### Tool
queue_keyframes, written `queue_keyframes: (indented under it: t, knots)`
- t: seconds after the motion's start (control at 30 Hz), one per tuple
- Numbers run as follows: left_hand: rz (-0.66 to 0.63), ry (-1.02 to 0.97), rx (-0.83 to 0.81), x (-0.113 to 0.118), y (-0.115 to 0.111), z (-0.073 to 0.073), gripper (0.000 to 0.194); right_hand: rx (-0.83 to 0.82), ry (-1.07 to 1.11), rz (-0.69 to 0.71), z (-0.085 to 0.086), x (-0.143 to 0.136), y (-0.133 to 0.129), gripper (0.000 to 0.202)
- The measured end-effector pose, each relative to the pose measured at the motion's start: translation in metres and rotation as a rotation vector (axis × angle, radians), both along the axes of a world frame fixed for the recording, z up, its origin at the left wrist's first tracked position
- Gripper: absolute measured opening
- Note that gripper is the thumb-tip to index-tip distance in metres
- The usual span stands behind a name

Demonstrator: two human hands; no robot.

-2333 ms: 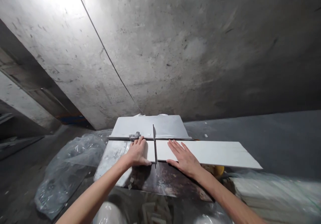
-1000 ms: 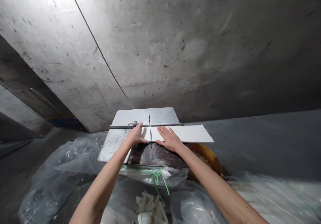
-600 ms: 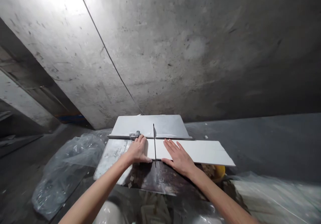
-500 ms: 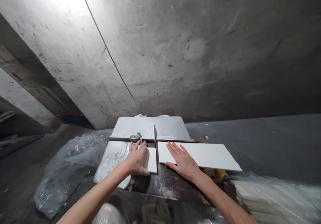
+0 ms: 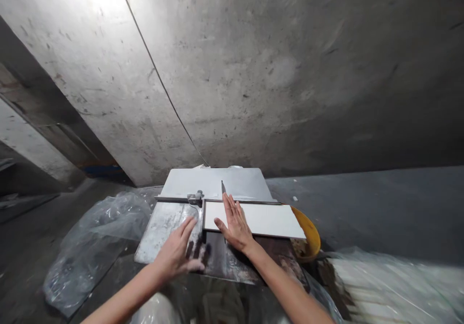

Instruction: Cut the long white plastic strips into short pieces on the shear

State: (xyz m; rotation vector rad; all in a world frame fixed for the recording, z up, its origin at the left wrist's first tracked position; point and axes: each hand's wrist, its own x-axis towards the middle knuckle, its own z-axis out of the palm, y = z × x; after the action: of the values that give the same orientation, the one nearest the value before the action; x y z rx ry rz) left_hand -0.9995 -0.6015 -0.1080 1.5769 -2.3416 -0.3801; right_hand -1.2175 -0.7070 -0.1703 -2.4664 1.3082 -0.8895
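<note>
The white board (image 5: 270, 220) is lying under the right hand (image 5: 236, 223), fingers close together, thumb apart; leftward, the left hand (image 5: 175, 252) is hovering, thumb spread. Alignment seems underway, probably calling next for clearance from the blade (image 5: 223, 187) just beyond the right fingertips.

Board (image 5: 271, 220) on worktable (image 5: 165, 222), bucket (image 5: 313, 237) right, plastic sheeting (image 5: 96, 242) left, wall (image 5: 261, 82) behind.

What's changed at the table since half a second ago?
The left hand has let go of the small white piece, now out of sight, and drawn back. The right hand, on the long white board, has moved left with it; the board's end now lies left of the blade. The grey clamp stayed put.
</note>
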Motion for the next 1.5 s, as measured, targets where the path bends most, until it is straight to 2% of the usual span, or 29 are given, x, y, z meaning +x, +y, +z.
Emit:
queue_keyframes:
  t: [0.07, 0.13, 0.23, 0.37, 0.47, 0.67, 0.77, 0.9, 1.13, 1.23, 1.3, 1.33, 1.43, 1.5]
  knots:
    - [0.036, 0.011, -0.015, -0.013, -0.031, 0.002, 0.117, -0.006, -0.057, -0.043, -0.001, -0.001, -0.001, 0.08]
    - [0.078, -0.049, 0.041, -0.032, -0.061, 0.003, 0.126, -0.02, -0.082, -0.036, -0.002, -0.004, -0.001, 0.079]
    - [0.125, -0.154, 0.16, -0.051, -0.09, 0.003, 0.122, -0.003, -0.034, 0.049, -0.003, -0.021, -0.001, 0.079]
    - [0.116, -0.14, 0.17, -0.048, -0.107, -0.003, 0.122, 0.04, 0.22, 0.083, -0.009, -0.063, -0.016, 0.077]
    - [0.116, -0.125, 0.126, -0.04, -0.128, -0.006, 0.123, 0.0, 0.347, 0.04, -0.013, -0.081, -0.043, 0.077]
    - [0.154, -0.139, 0.091, -0.039, -0.192, -0.003, 0.12, -0.034, 0.437, 0.006, -0.006, -0.069, -0.108, 0.074]
    - [0.153, -0.161, 0.073, -0.04, -0.203, 0.0, 0.111, -0.034, 0.449, -0.002, -0.001, -0.067, -0.121, 0.072]
    - [0.117, -0.184, 0.06, -0.043, -0.185, 0.002, 0.092, -0.071, 0.426, 0.003, -0.006, -0.072, -0.106, 0.073]
    - [0.093, -0.239, 0.152, -0.05, -0.121, 0.007, 0.099, -0.174, 0.361, 0.019, -0.026, -0.085, -0.035, 0.075]
    - [0.049, -0.319, 0.169, -0.048, -0.079, 0.004, 0.107, -0.179, 0.351, 0.03, -0.029, -0.098, -0.014, 0.074]
    - [-0.06, -0.366, 0.18, -0.045, -0.043, -0.004, 0.104, -0.165, 0.349, 0.031, -0.027, -0.102, -0.008, 0.074]
    - [-0.13, -0.371, 0.198, -0.044, -0.024, -0.009, 0.097, -0.154, 0.347, 0.029, -0.024, -0.1, -0.006, 0.074]
    - [-0.234, -0.311, 0.273, -0.039, 0.026, -0.027, 0.07, -0.116, 0.323, 0.041, -0.015, -0.076, -0.005, 0.073]
    - [-0.247, -0.24, 0.301, -0.03, 0.046, -0.032, 0.074, -0.088, 0.301, 0.068, -0.008, -0.048, -0.003, 0.071]
